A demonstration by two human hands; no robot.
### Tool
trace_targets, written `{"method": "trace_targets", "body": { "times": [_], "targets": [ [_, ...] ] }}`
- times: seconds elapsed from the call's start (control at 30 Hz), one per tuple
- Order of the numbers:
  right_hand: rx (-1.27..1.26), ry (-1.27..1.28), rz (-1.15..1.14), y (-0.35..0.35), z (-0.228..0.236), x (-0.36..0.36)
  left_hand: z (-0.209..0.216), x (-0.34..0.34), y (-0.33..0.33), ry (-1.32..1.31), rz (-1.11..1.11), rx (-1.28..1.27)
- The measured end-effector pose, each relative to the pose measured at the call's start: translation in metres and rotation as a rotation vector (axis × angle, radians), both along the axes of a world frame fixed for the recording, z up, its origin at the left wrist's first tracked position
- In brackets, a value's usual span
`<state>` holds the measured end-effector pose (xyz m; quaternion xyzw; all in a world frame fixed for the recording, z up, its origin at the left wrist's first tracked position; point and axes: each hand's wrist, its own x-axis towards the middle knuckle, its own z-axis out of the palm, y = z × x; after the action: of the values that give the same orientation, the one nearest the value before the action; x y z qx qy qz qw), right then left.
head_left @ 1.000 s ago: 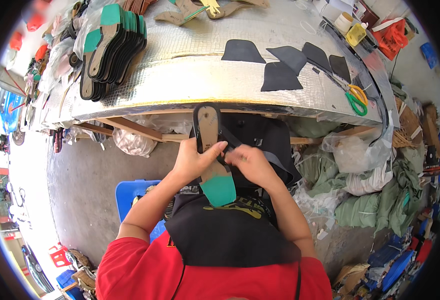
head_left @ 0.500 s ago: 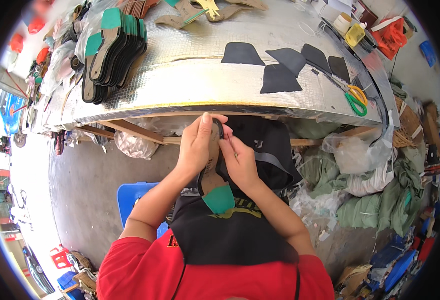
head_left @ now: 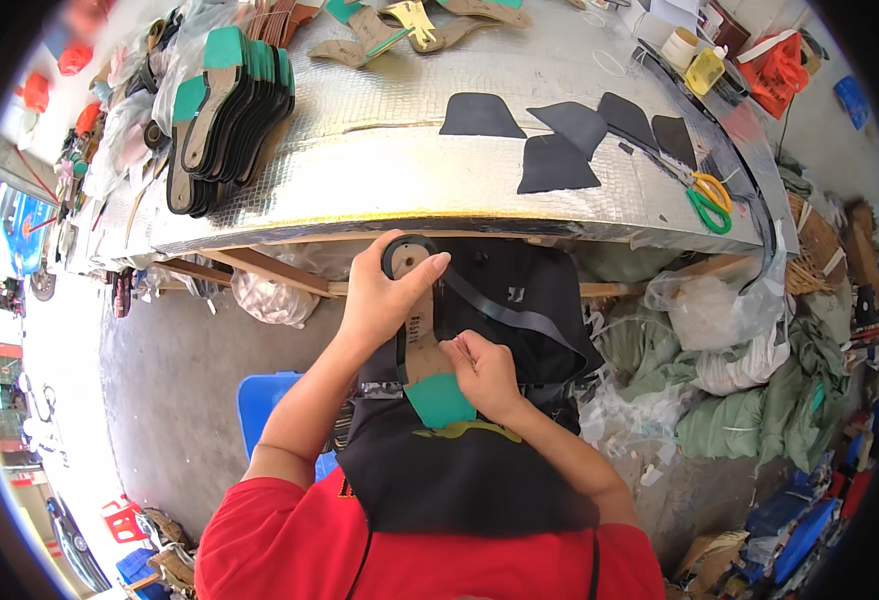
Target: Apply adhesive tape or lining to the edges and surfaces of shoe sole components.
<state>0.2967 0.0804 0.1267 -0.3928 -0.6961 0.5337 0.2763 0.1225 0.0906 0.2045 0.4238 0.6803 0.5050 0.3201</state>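
Observation:
A shoe insole [head_left: 423,330] lies upright over my lap, tan with a black edge and a green section at the end near me. My left hand [head_left: 375,295] is closed round its far, rounded end, thumb pressed on the upper face. Against the right edge, just above the green section, my right hand [head_left: 487,375] is closed with its fingertips pinched together. Whatever sits between those fingertips is hidden. Under the insole, a black apron [head_left: 460,485] covers my front.
A foil-covered table [head_left: 380,180] spans the far side. On it stand a stack of green-tipped insoles [head_left: 222,125], black trapezoid pieces [head_left: 482,115] and scissors [head_left: 708,208] with yellow and green handles. A blue stool [head_left: 260,395] is at my left; green sacks [head_left: 730,420] lie right.
My right hand has slid down the insole's right edge toward me. My left hand has shifted slightly left, its thumb now across the rounded end, which shows more fully.

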Motion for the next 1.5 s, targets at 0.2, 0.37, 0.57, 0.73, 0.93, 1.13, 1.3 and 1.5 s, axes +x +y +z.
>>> {"method": "trace_targets", "body": {
  "times": [0.2,0.37,0.57,0.73,0.93,1.13,1.3,1.5],
  "targets": [
    [0.21,0.046,-0.088,0.0,-0.006,-0.006,0.0,-0.005,0.001,-0.02,-0.07,0.0],
    [0.261,0.036,-0.086,0.002,-0.008,-0.007,-0.002,-0.008,0.008,-1.053,-0.27,-0.033],
    [0.167,-0.002,-0.031,0.002,-0.003,-0.011,-0.002,-0.007,0.006,-1.075,-0.376,-0.008],
    [0.148,0.025,-0.027,0.025,0.01,-0.013,-0.007,-0.015,0.01,-1.084,-0.312,0.117],
    [0.008,-0.095,0.099,0.075,0.048,0.016,0.02,-0.042,-0.002,0.324,-0.296,0.185],
    [0.074,-0.304,0.405,0.087,0.061,0.007,0.021,-0.043,-0.032,1.187,-0.876,0.185],
    [-0.484,-0.116,0.127,0.117,0.061,0.005,-0.008,-0.058,-0.047,0.986,-0.76,-0.048],
    [-0.483,0.115,0.012,0.118,0.032,0.017,0.026,-0.123,-0.013,0.754,0.195,-0.009]
  ]
}}
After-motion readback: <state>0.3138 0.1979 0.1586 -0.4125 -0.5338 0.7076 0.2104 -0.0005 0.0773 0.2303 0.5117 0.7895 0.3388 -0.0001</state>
